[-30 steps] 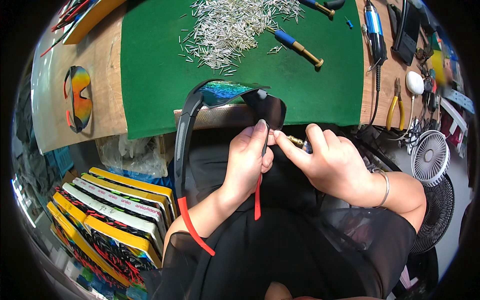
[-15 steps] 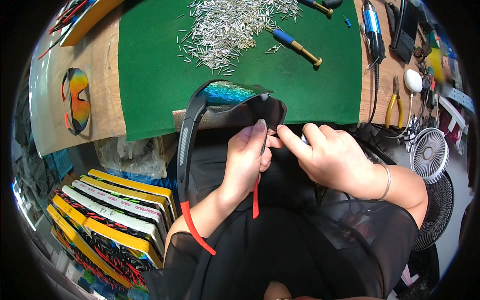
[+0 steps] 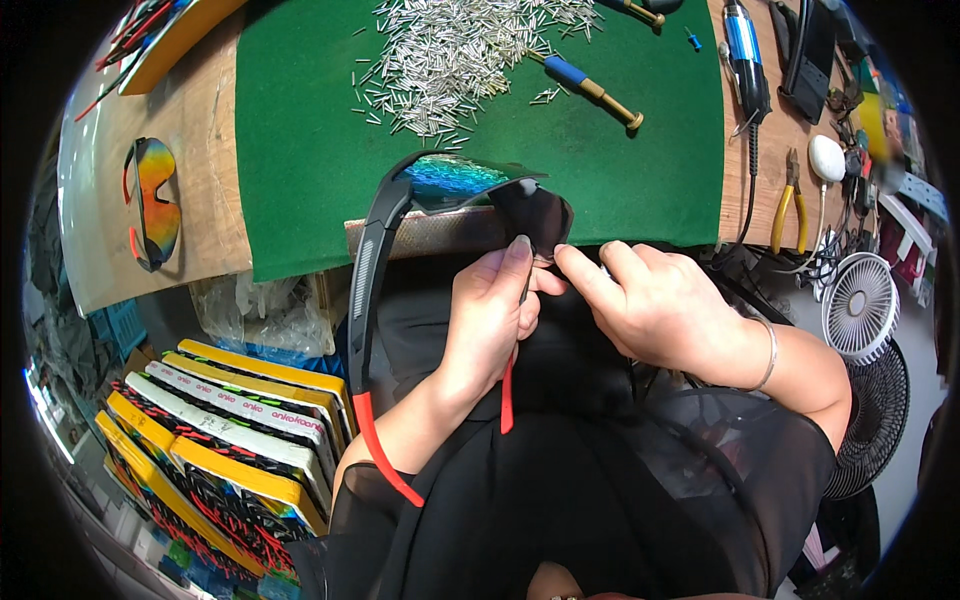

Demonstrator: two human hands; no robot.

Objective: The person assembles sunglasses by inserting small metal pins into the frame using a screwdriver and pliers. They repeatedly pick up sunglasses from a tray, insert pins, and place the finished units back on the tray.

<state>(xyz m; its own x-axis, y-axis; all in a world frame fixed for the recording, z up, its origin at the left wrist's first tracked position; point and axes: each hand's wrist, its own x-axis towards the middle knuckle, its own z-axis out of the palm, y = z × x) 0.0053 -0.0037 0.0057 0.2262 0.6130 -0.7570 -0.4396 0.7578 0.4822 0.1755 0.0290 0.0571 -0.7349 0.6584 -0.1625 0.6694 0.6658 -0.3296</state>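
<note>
Left hand (image 3: 488, 312) pinches the sunglasses (image 3: 455, 180) near one front corner; they extend beyond and left of it. Right hand (image 3: 655, 312) curls alongside; whether it grips anything cannot be told. Steady bracing advisable.

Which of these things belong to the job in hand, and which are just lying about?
In the job:
- black sunglasses, pinched by the left hand
- right hand, close beside it
- perhaps the metal pins

Seemingly lying about:
- orange sunglasses
- pliers
- blue-handled tool
</note>
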